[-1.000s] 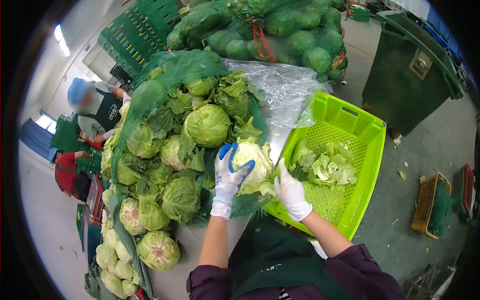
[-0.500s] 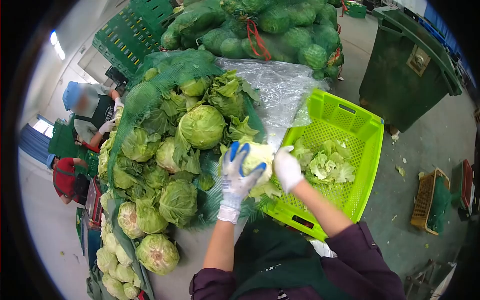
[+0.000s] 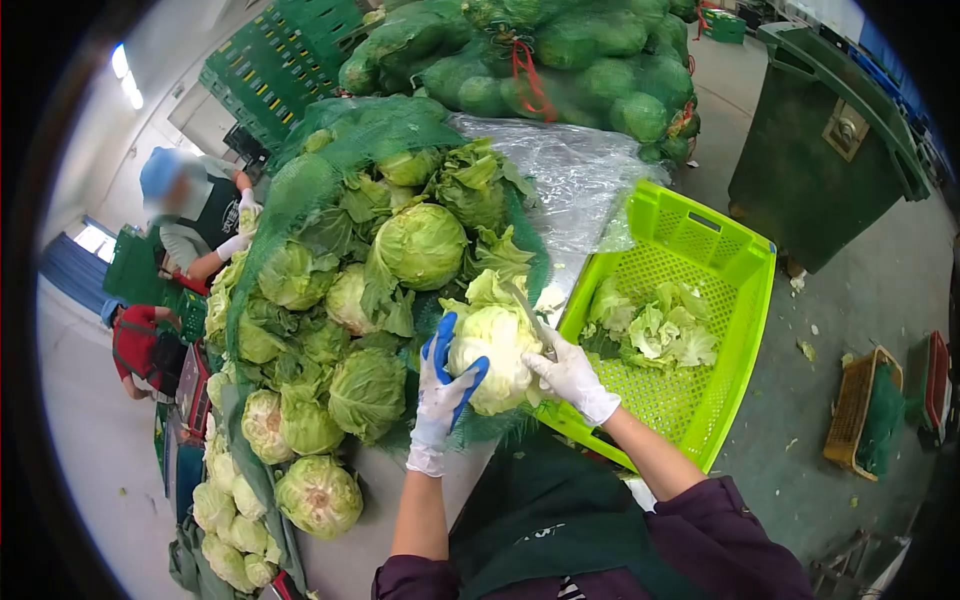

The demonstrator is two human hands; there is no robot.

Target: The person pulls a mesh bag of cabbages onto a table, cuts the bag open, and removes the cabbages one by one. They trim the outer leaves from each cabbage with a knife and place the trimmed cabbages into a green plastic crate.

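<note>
My left hand (image 3: pixel 440 395), in a white glove with blue-coated fingers, grips a pale trimmed cabbage (image 3: pixel 490 345) from its left side. My white-gloved right hand (image 3: pixel 572 375) is closed at the cabbage's right side. A thin grey strip that looks like a knife blade (image 3: pixel 524 308) runs up from its fingers along the cabbage; the handle is hidden. To the left, many leafy cabbages (image 3: pixel 415 245) lie heaped in an opened green mesh bag (image 3: pixel 325 180). Right of my hands, a lime-green crate (image 3: pixel 735 375) holds loose cabbage leaves (image 3: pixel 665 335).
Clear plastic sheeting (image 3: pixel 570 175) lies beyond the heap, with full mesh sacks (image 3: pixel 600 85) behind. A dark green bin (image 3: pixel 810 150) stands at the right. A yellow basket (image 3: pixel 850 410) sits on the floor. A co-worker (image 3: pixel 200 210) in a blue cap works at the left.
The cabbage has turned and tilted, showing more of its pale side. My left hand has shifted left and lower around it. My right hand has come against the cabbage, and the blade-like strip shows.
</note>
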